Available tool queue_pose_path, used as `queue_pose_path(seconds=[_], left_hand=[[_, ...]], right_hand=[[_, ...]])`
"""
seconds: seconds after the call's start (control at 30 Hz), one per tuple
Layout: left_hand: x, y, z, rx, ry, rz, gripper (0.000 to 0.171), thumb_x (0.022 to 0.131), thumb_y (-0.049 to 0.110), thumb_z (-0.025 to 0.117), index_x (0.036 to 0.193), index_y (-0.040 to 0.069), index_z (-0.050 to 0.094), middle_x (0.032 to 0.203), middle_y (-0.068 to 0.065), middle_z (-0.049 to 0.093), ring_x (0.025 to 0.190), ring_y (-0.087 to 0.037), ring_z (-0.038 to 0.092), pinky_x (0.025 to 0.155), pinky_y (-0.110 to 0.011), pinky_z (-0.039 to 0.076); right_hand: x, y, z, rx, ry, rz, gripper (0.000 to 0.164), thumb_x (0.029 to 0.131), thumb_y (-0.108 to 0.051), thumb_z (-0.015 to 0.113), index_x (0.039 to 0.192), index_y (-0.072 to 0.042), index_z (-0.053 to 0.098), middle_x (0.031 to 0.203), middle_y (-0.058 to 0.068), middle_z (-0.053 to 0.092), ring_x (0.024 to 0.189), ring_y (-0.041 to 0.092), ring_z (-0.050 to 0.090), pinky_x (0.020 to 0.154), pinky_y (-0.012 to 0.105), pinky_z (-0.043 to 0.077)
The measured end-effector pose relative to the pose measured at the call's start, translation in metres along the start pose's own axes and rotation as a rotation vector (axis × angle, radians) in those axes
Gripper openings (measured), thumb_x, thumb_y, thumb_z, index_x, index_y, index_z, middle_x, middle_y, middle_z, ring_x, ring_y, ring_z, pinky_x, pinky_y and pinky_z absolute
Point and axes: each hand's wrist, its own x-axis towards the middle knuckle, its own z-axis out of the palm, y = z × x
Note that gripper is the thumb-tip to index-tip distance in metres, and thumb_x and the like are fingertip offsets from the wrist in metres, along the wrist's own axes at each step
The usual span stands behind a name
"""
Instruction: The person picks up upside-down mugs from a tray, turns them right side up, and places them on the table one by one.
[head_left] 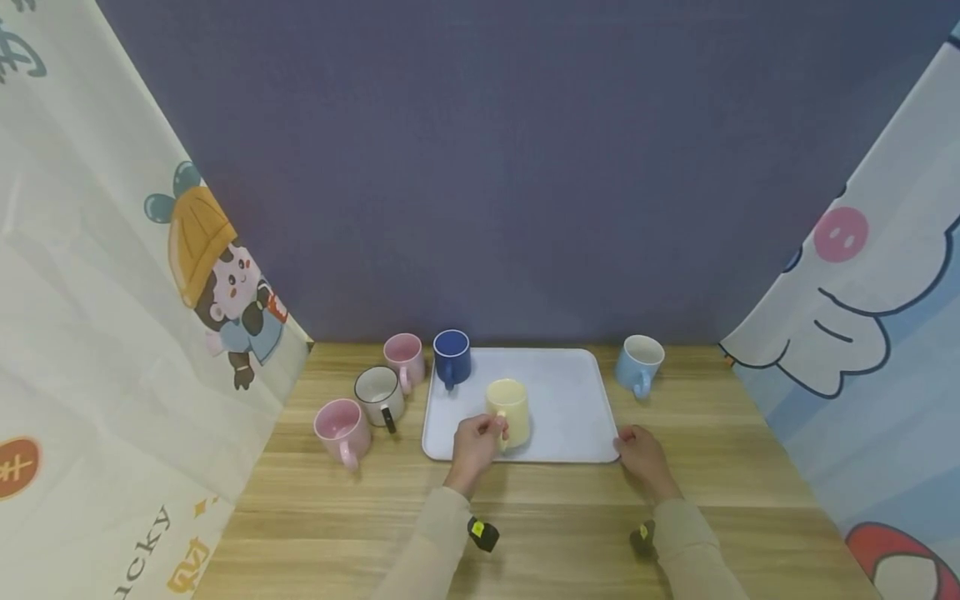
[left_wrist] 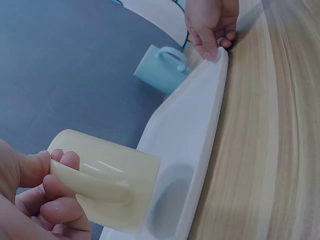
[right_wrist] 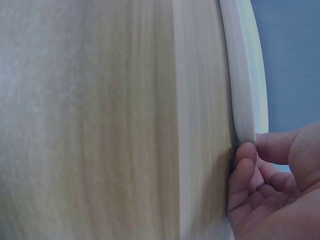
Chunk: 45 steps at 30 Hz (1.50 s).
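My left hand (head_left: 477,443) pinches the handle of a pale yellow mug (head_left: 508,402). The mug is upright over the near middle of a white tray (head_left: 562,400); I cannot tell whether its base touches. In the left wrist view, thumb and fingers close round the handle of the yellow mug (left_wrist: 112,175). At the tray's near right corner, my right hand (head_left: 643,457) grips the rim (right_wrist: 242,75), thumb on top and fingers curled beneath. A dark blue mug (head_left: 452,358) stands in the tray's far left corner, handle toward me.
Left of the tray stand a pink mug (head_left: 405,354), a white mug with black rim (head_left: 381,398) and another pink mug (head_left: 343,427). A light blue mug (head_left: 637,367) is right of it. A dark wall (head_left: 510,167) borders the wooden table (head_left: 555,533) behind, printed curtains both sides.
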Motion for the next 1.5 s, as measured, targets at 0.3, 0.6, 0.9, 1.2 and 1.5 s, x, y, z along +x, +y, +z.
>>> queue_pose_path(seconds=[0.3,0.6,0.9,1.2,1.5], left_hand=[[-0.007,0.018,0.0,-0.135,-0.031,0.038,0.027,0.103,0.018,0.061,0.093,-0.004,0.073,0.084,-0.01,0.072,0.079,-0.012,0.057,0.068,-0.024,0.045],[-0.007,0.023,0.004,-0.318,-0.101,0.041,0.03,0.105,0.014,0.057,0.104,-0.013,0.068,0.079,-0.003,0.067,0.061,-0.006,0.042,0.054,-0.016,0.035],[-0.01,0.03,0.003,-0.421,-0.119,0.048,0.03,0.106,0.018,0.055,0.103,-0.01,0.067,0.08,0.002,0.064,0.065,-0.006,0.043,0.057,-0.017,0.035],[-0.011,0.033,0.004,-0.599,-0.177,0.018,0.025,0.107,0.018,0.051,0.089,0.007,0.064,0.08,0.004,0.064,0.066,-0.005,0.042,0.059,-0.016,0.035],[-0.014,0.036,0.008,-0.694,-0.196,0.014,0.028,0.109,0.014,0.045,0.088,0.008,0.062,0.082,0.003,0.06,0.066,-0.005,0.043,0.058,-0.016,0.035]], right_hand=[[-0.001,0.001,-0.002,-0.014,0.0,0.007,0.031,0.101,-0.016,0.053,0.118,0.01,0.058,0.109,0.026,0.064,0.098,0.036,0.062,0.087,0.051,0.051],[-0.003,0.001,-0.003,0.012,0.037,-0.001,0.029,0.1,-0.015,0.055,0.115,0.01,0.059,0.103,0.024,0.065,0.094,0.033,0.062,0.084,0.048,0.052],[-0.002,0.0,-0.003,0.024,0.025,0.02,0.034,0.1,-0.021,0.056,0.117,0.008,0.06,0.106,0.023,0.066,0.095,0.033,0.062,0.082,0.043,0.051],[-0.014,-0.021,0.016,0.036,0.194,-0.047,0.031,0.094,-0.017,0.06,0.114,0.008,0.06,0.106,0.027,0.065,0.096,0.038,0.063,0.082,0.05,0.052],[-0.044,-0.082,0.024,0.362,-0.065,-0.138,0.026,0.103,-0.014,0.057,0.109,0.01,0.067,0.083,0.006,0.066,0.075,0.014,0.06,0.069,0.024,0.052]])
